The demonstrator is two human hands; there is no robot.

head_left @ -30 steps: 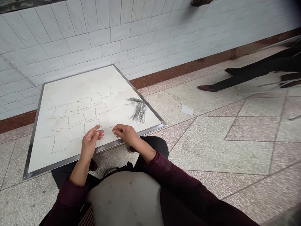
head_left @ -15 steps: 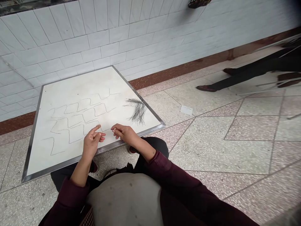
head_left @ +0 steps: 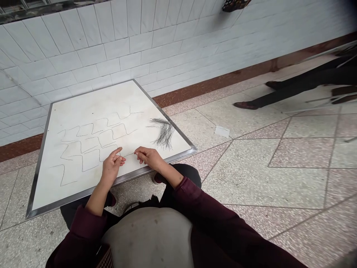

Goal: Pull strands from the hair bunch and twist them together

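On the white board [head_left: 92,178] lie several thin dark wires with stepped, zigzag bends, such as the bent wire [head_left: 64,175] at the left. My left hand [head_left: 110,167] is over the front part of the board, its index finger stretched out and its other fingers curled by the thumb. One thin wire [head_left: 128,154] spans the gap between my hands. My right hand [head_left: 149,157] pinches its right end between thumb and fingertips. The left end meets my left fingers, where the exact grip is hard to see. Right of my hands sits a loose bundle of dark wires [head_left: 164,134].
A metal edge [head_left: 173,158] frames the board, which stands by a white tiled wall [head_left: 131,46]. My knees are under its front edge. To the right, a white piece [head_left: 222,131] lies on the floor, and another person's outstretched legs [head_left: 292,91] show.
Both hands have shifted slightly right, with the wire still between them. The bent wires and the bundle lie as before.
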